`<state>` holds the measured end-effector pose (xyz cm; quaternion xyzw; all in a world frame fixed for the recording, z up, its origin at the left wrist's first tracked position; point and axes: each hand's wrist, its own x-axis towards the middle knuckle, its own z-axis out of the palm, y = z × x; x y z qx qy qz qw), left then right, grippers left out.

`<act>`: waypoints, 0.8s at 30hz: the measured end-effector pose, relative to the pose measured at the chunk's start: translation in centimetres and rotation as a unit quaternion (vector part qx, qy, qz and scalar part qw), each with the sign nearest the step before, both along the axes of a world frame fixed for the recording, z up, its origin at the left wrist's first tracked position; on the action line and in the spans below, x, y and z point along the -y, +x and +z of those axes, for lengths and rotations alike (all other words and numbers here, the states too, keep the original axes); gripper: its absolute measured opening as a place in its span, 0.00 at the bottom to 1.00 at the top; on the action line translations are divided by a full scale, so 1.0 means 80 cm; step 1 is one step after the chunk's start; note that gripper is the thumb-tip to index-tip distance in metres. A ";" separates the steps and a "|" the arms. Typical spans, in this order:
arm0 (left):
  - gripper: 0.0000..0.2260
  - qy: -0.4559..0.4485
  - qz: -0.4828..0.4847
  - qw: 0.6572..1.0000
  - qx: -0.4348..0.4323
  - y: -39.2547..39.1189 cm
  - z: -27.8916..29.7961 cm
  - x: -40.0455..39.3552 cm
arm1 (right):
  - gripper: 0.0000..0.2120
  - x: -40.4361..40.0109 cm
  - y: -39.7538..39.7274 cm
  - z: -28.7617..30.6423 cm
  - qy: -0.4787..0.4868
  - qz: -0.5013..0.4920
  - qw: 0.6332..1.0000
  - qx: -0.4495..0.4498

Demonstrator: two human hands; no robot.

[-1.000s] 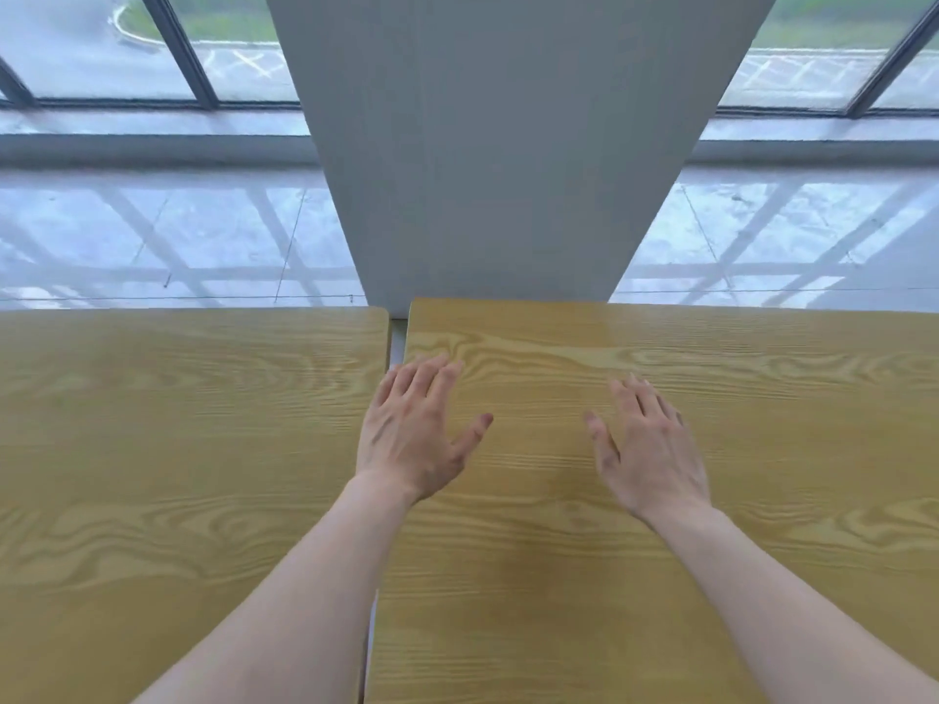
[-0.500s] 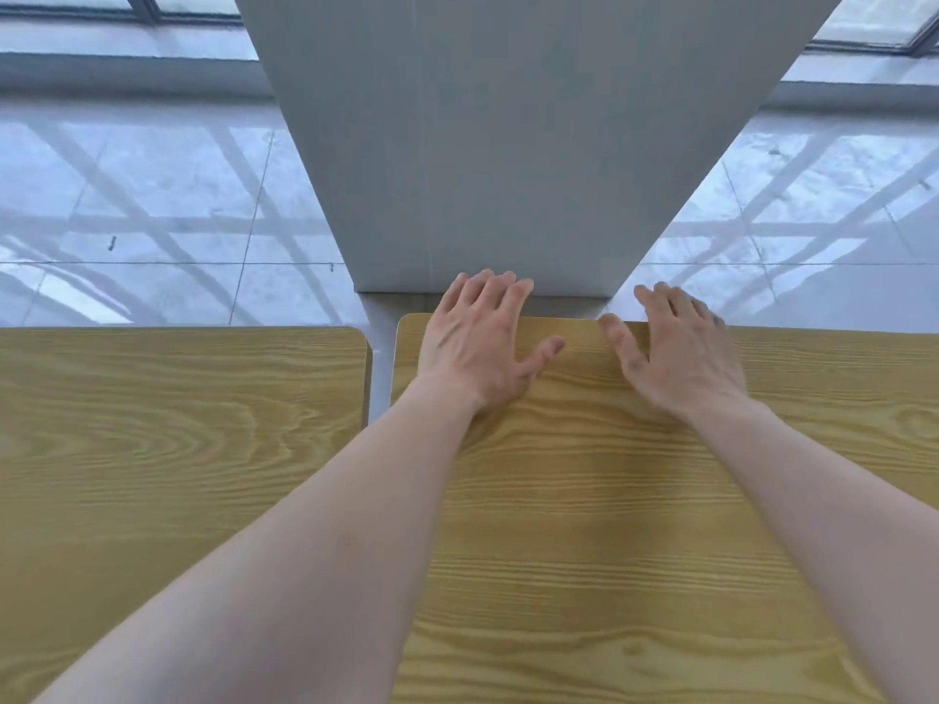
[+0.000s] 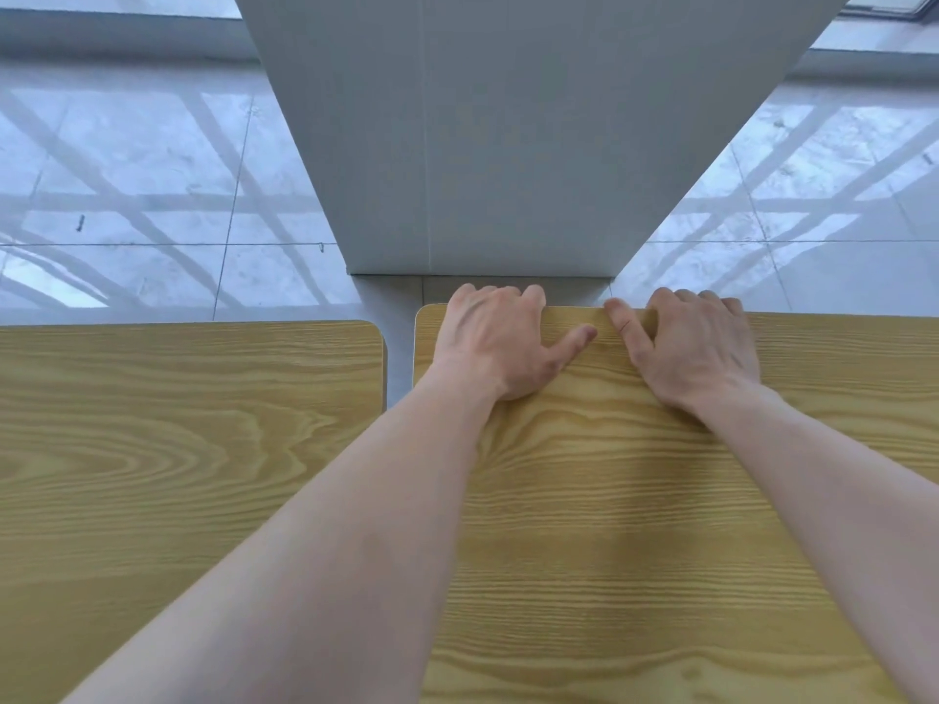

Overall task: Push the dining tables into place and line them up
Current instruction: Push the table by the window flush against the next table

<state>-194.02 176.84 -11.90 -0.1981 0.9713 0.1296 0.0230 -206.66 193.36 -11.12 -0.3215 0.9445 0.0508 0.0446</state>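
Two light wood-grain dining tables stand side by side. The right table (image 3: pixel 635 500) reaches slightly farther forward than the left table (image 3: pixel 178 449), with a narrow gap of floor between them. My left hand (image 3: pixel 500 343) lies on the right table's far edge near its left corner, fingers curled over the edge, thumb flat on top. My right hand (image 3: pixel 696 348) grips the same far edge just to the right, fingers also hooked over it. Both forearms stretch across the right tabletop.
A wide grey pillar (image 3: pixel 508 144) rises straight ahead, its base a short way beyond the right table's far edge. Glossy pale floor tiles (image 3: pixel 152 195) spread on both sides of it. A window sill runs along the top.
Both hands slid forward from the middle of the right tabletop to its far edge and curled over it. My view tilted down and closer to the pillar.
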 end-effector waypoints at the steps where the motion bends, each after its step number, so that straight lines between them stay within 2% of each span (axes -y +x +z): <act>1: 0.29 0.001 0.000 1.000 -0.001 0.000 -0.001 0.000 | 0.33 0.001 0.001 0.000 0.003 0.000 1.000 -0.004; 8: 0.31 0.007 0.010 1.000 -0.017 0.022 -0.005 0.012 | 0.33 0.021 0.017 0.000 0.013 0.018 1.000 -0.016; 12: 0.31 0.002 0.016 1.000 -0.018 0.030 -0.004 0.017 | 0.38 0.030 0.020 0.000 0.011 0.033 0.999 -0.021; 24: 0.32 -0.006 0.039 0.999 -0.006 0.030 -0.001 0.011 | 0.38 0.021 0.025 -0.008 -0.022 0.009 0.999 -0.025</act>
